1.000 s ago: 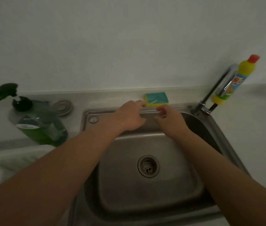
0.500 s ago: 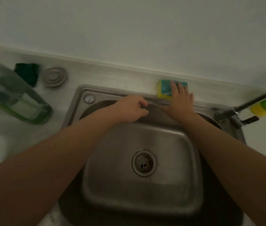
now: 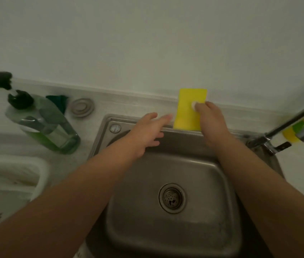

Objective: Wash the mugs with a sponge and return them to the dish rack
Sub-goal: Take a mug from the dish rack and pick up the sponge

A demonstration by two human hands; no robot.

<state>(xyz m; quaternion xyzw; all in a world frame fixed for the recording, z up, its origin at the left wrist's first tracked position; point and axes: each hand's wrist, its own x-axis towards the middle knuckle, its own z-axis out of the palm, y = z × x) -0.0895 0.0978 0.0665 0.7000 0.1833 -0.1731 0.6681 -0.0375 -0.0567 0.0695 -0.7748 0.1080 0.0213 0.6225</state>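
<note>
Nearest us is the stainless steel sink basin (image 3: pixel 194 229), and we can't see any mugs. Our left hand (image 3: pixel 147 131) hovers over the back rim, fingers straight, holding nothing. Just past it, our right hand (image 3: pixel 210 120) pinches the yellow rectangular sponge (image 3: pixel 186 108), which stands on edge at the ledge. We'd take a fuller grip before wetting it under the chrome tap (image 3: pixel 294 119).

Dish rack (image 3: pixel 41 170), perhaps, cut off at left, bottle (image 3: pixel 289 135) behind faucet (image 3: pixel 287 123) blurred

No text can be read here. The soap bottle's (image 3: pixel 43 127) label is too dim, and the label on the yellow bottle (image 3: pixel 289 136) is blurred.
</note>
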